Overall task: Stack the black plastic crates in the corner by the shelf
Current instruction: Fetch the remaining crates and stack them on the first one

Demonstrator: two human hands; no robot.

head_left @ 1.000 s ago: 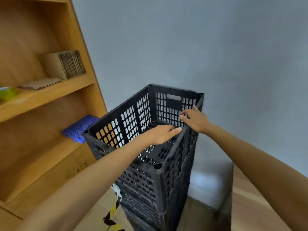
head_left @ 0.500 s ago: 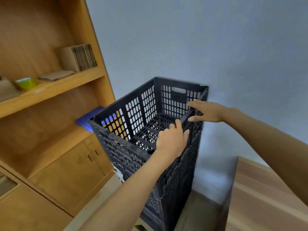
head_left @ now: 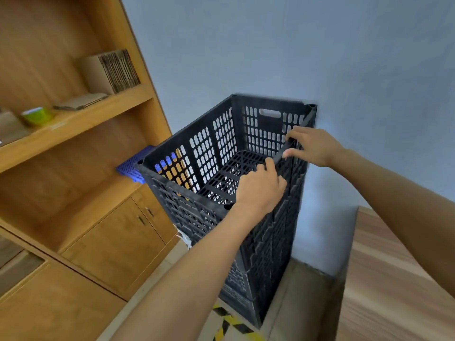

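In the corner between the wooden shelf unit (head_left: 138, 99) and the grey wall (head_left: 320, 57), the top black crate (head_left: 209, 148) sits nested on a tall stack of black crates (head_left: 268, 244), which stands on the floor close against the wall. Both hands are on the crate's right-hand rim. The left hand (head_left: 258, 190) grips that rim near the front corner, fingers curled over the edge into the crate. The right hand (head_left: 312, 146) holds the same rim farther back, fingers hooked over the top and thumb below, so that the edge is pinched between them. The crate appears level with the one beneath, though whether it is fully seated all round cannot be told from this view. Judgement: the step in hand is settling and squaring the top crate. It would be done well by pressing down evenly along the rim, checking that all four corners have dropped into the crate below, and keeping the column upright against the wall, since a tall stack could lean if pushed sideways. A blue crate (head_left: 133, 163) lies on the shelf behind; yellow-and-black floor tape (head_left: 229, 326) runs at the base
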